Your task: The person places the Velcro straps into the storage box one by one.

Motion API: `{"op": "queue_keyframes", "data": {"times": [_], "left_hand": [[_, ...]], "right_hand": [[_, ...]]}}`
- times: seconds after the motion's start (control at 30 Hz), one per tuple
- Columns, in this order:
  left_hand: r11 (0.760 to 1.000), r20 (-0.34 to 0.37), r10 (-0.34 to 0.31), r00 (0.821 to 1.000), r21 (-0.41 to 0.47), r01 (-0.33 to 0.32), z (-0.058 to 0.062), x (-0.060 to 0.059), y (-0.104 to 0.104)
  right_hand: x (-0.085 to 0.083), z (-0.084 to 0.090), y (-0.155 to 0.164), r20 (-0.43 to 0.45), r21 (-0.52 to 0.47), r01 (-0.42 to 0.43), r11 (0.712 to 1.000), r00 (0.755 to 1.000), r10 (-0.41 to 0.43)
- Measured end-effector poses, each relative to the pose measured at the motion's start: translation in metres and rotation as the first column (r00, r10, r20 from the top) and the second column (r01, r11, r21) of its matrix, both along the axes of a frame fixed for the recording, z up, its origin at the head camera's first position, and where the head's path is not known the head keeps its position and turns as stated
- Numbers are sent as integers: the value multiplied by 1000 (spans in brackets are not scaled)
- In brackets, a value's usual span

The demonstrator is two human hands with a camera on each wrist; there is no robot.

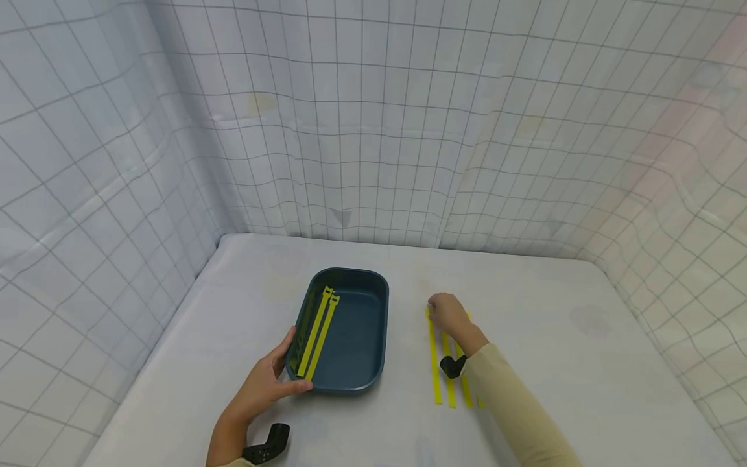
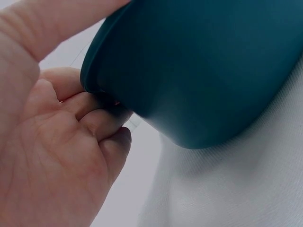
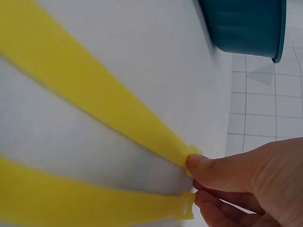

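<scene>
My left grip [image 1: 265, 383] clasps the near-left corner of the smooth teal, rounded-rectangular tray [image 1: 355, 337], two flat yellow straps [image 1: 322, 338] inside. Right of the tray, my right grip [image 1: 452, 314] pinches the far end of the closest flat yellow strap [image 1: 435, 370]. White table [image 1: 405, 363] separates tray from strap; more lies beyond the tray.

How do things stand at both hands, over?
Left hand holding dark teal rectangular tray. Right hand pinching end of flat yellow strap. Two matching straps inside tray. No obstruction visible.
</scene>
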State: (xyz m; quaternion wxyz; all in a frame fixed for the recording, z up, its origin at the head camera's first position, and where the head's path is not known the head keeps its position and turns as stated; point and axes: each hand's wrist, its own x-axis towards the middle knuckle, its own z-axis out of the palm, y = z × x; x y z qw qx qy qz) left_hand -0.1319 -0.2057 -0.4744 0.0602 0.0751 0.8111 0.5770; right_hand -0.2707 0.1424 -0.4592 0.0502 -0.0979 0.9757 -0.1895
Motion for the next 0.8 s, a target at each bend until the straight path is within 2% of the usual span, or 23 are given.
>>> {"op": "queue_keyframes", "data": {"times": [0.23,0.3,0.5,0.63,0.8], "left_hand": [[1000,2,-4,1000,-8,4,1,0,0],[1000,5,-8,1000,-10,8,1,0,1],[1000,-8,-21,1000,9,21,3,2,2],[1000,-10,-18,1000,8,18,3,2,1],[1000,-3,-12,1000,1,12,1,1,0]], "right_hand": [[0,-6,2,-54,-4,-18,1000,998,18],[-1,-6,3,-40,-46,2,999,999,-4],[-4,-7,8,88,-176,103,979,992,-89],[-8,-8,10,116,-186,119,975,988,-98],[-8,-9,9,111,-190,121,974,989,-101]]}}
